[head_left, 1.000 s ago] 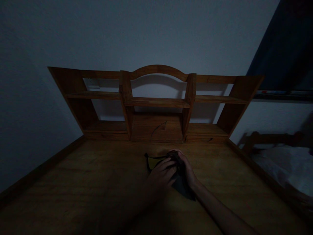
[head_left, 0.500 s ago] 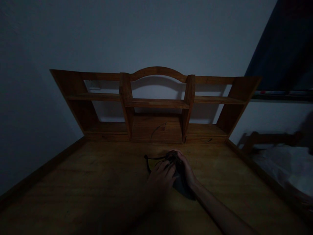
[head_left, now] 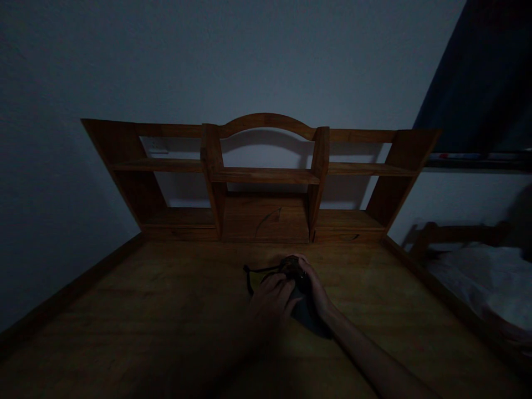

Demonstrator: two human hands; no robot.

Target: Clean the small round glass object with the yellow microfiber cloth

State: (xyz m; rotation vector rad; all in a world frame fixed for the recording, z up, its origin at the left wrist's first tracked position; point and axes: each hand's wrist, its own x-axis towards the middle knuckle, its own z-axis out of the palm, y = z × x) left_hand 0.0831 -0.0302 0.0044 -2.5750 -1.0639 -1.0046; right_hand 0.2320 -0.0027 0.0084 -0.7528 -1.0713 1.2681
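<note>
In the dim light, a dark grey, pouch-like item (head_left: 311,320) lies on the wooden desktop. A black strap with a knob-like end (head_left: 247,270) sticks out on its left, beside a yellowish-green patch (head_left: 256,279). My left hand (head_left: 272,299) lies over the item from the left, fingers bent onto its bunched dark upper part. Around its far right side curls my right hand (head_left: 313,282), gripping that same bunched part. Small shiny bits show between the hands. Darkness and my fingers hide the item's exact kind and what the fingertips pinch.
Behind the hands, a wooden shelf unit (head_left: 266,176) with several compartments and small drawers stands along the back of the desktop (head_left: 174,288). Raised wooden edges border both sides. At the right are a pale plastic-like bundle (head_left: 490,288), a wooden rail (head_left: 465,233) and a dark curtain (head_left: 477,83).
My left fingers have shifted slightly on the item, and the strap end at its left sits a little differently. My right hand keeps its hold. The whole view has drifted slightly.
</note>
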